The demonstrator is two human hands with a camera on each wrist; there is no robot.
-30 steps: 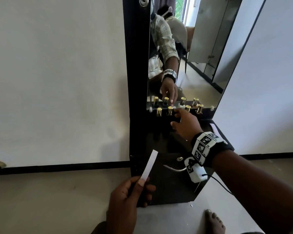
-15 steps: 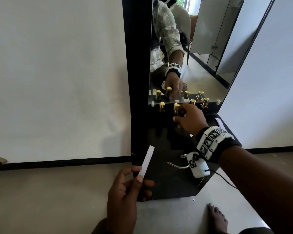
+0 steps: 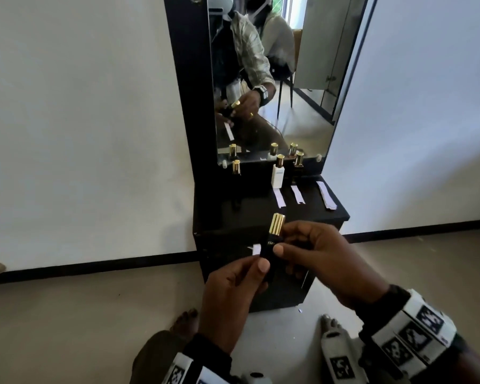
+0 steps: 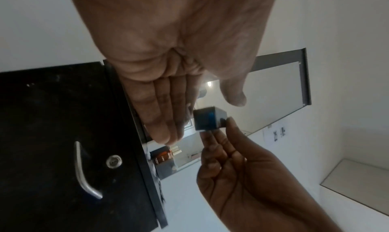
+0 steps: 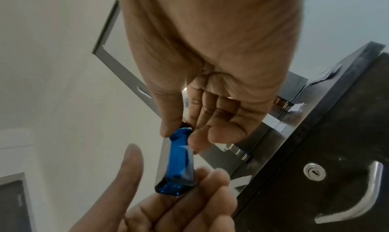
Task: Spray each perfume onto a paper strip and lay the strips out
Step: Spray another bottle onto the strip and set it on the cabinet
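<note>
Right hand [image 3: 313,256] pinches the upper body of a dark blue perfume bottle [image 3: 270,253] just below its gold cap [image 3: 277,223], thumb on the front face, fingers behind. Left hand [image 3: 233,295] supports the bottle's lower end with fingertips and thumb; a white paper strip [image 3: 256,249] pokes up behind it, apparently held in the same hand, though the grip on the strip is hidden. Bottle held upright in the air in front of the black cabinet [image 3: 261,286], cap on. Likely step: uncap. To do it well, let the left hand steady the base, pull the cap straight up, keep the strip clear of the nozzle until aimed, then spray short, away from the face. Beyond, on the tabletop [image 3: 336,214]: three strips [image 3: 297,194] already lying side by side, a white bottle [image 3: 277,173] and more gold-capped bottles standing along the mirror [image 3: 302,79].
</note>
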